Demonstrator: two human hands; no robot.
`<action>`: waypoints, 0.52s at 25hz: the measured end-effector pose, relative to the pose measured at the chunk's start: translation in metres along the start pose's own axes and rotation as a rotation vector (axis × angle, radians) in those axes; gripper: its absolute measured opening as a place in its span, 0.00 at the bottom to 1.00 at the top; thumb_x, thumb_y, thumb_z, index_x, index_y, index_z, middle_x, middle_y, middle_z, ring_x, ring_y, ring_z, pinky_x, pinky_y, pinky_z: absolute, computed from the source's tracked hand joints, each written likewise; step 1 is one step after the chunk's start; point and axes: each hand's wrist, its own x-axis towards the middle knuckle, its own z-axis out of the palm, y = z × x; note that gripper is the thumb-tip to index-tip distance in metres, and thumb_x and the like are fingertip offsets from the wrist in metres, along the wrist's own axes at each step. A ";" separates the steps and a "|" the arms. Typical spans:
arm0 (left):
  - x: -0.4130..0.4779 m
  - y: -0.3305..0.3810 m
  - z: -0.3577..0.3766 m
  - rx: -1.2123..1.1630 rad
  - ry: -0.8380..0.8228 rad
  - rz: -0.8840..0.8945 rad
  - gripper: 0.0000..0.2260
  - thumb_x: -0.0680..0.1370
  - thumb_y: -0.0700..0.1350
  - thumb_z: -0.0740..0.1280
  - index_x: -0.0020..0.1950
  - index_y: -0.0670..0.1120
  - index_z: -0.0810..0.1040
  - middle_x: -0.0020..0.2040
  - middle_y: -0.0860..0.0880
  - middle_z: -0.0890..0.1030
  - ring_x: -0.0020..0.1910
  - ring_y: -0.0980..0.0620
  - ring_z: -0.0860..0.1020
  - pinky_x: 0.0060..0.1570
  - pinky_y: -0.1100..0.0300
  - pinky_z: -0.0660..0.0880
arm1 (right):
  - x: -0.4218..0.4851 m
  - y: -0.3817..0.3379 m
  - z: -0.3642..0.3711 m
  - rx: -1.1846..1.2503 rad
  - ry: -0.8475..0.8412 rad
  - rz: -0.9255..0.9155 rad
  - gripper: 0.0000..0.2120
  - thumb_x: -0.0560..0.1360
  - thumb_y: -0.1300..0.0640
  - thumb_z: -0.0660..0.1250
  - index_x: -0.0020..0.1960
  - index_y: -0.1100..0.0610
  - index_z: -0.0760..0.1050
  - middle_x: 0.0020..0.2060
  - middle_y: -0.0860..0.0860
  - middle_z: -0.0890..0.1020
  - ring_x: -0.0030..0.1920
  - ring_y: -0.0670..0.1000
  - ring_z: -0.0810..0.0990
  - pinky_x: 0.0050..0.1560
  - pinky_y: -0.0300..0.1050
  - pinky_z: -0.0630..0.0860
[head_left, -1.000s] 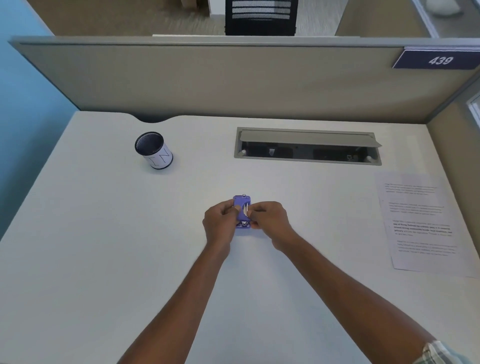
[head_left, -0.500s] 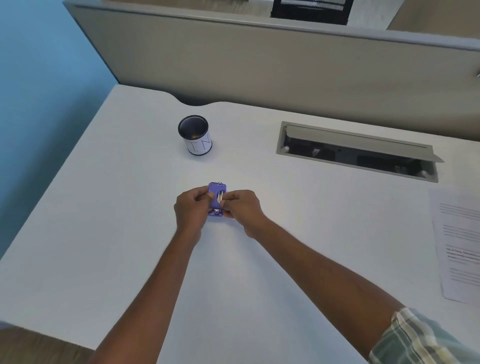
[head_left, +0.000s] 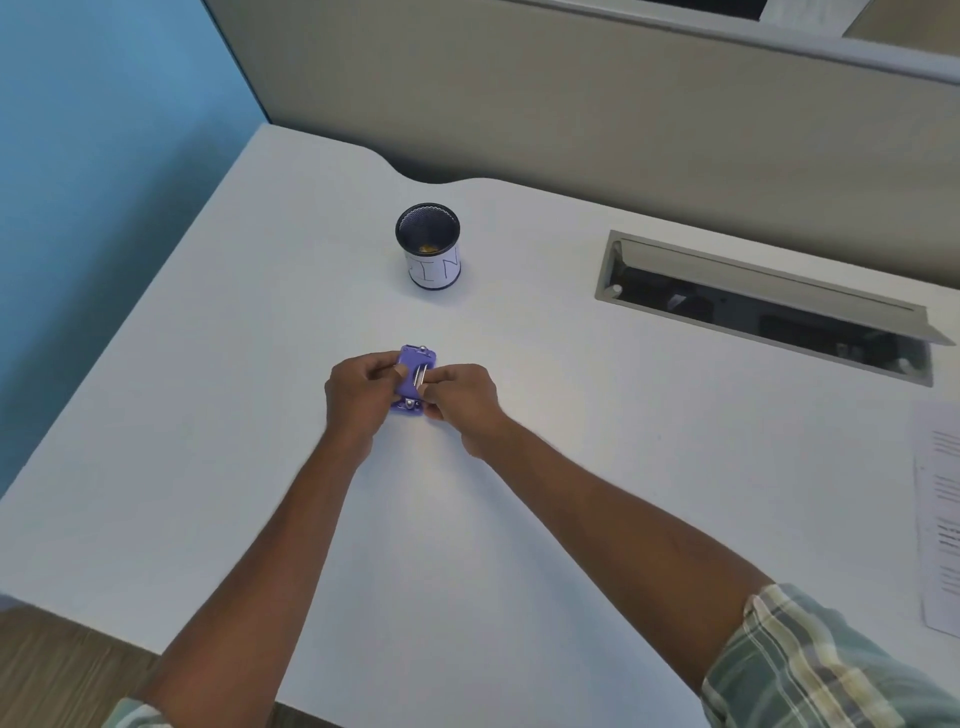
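left hand (head_left: 358, 392): fingers curled, it pinches the left side of the small flat purple plastic block with metal pins (head_left: 414, 378).
right hand (head_left: 457, 400): it pinches the right side of the block.
block: near the middle of the white table (head_left: 260, 364).
black mesh cup with white paper label (head_left: 429, 247): nearer the far edge.

White desk (head_left: 519, 519), beige partition (head_left: 571, 104) behind, blue wall (head_left: 104, 156) left, wood floor (head_left: 52, 670)
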 end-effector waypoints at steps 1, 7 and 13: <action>0.001 -0.001 -0.001 -0.006 -0.004 -0.002 0.11 0.81 0.39 0.72 0.61 0.47 0.90 0.49 0.53 0.90 0.47 0.53 0.88 0.46 0.65 0.82 | 0.000 0.000 0.001 -0.003 0.002 0.002 0.08 0.76 0.68 0.70 0.52 0.70 0.85 0.42 0.58 0.83 0.42 0.57 0.81 0.57 0.59 0.86; 0.005 -0.009 -0.003 -0.032 -0.019 -0.043 0.13 0.81 0.39 0.73 0.64 0.43 0.89 0.56 0.44 0.90 0.59 0.41 0.88 0.65 0.44 0.84 | 0.000 0.005 0.000 0.009 -0.007 0.002 0.08 0.76 0.69 0.69 0.53 0.72 0.83 0.41 0.58 0.81 0.41 0.56 0.79 0.48 0.50 0.83; -0.019 0.014 0.009 0.068 0.225 0.055 0.17 0.82 0.44 0.71 0.70 0.45 0.85 0.53 0.52 0.86 0.55 0.49 0.84 0.54 0.61 0.79 | -0.015 0.001 -0.016 0.088 -0.023 -0.019 0.03 0.78 0.67 0.73 0.49 0.62 0.85 0.44 0.57 0.84 0.43 0.56 0.81 0.55 0.52 0.85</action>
